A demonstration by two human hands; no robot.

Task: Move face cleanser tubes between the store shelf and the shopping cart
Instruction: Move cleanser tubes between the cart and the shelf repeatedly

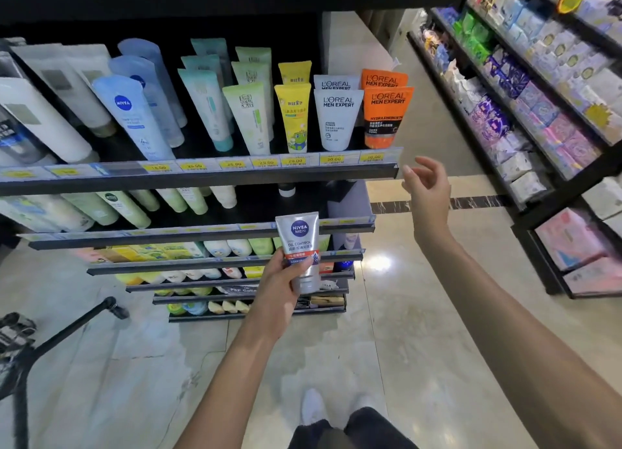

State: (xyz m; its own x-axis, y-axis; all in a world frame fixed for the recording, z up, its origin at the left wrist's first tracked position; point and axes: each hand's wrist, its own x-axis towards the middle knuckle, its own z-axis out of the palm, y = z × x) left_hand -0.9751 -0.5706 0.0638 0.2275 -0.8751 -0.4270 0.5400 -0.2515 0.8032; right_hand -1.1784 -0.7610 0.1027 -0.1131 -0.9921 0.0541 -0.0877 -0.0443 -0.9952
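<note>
Silver cleanser tube (300, 251) gripped upright by left hand (281, 282); right hand (426, 187) fingers loosely apart.

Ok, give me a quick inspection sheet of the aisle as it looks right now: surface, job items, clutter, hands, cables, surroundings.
Surface: top shelf carries upright tubes behind yellow price tags.
Job's things: Nivea Men tube held off the shelf; white L'Oreal tube and orange L'Oreal tube stand at the shelf's right end.
Clutter: nothing seen.
Hands: left hand grips the Nivea Men tube; right hand empty, fingers relaxed, beside the shelf end.
Cables: nothing seen.
Surroundings: cart frame at lower left; second shelving unit at right; tiled floor.
</note>
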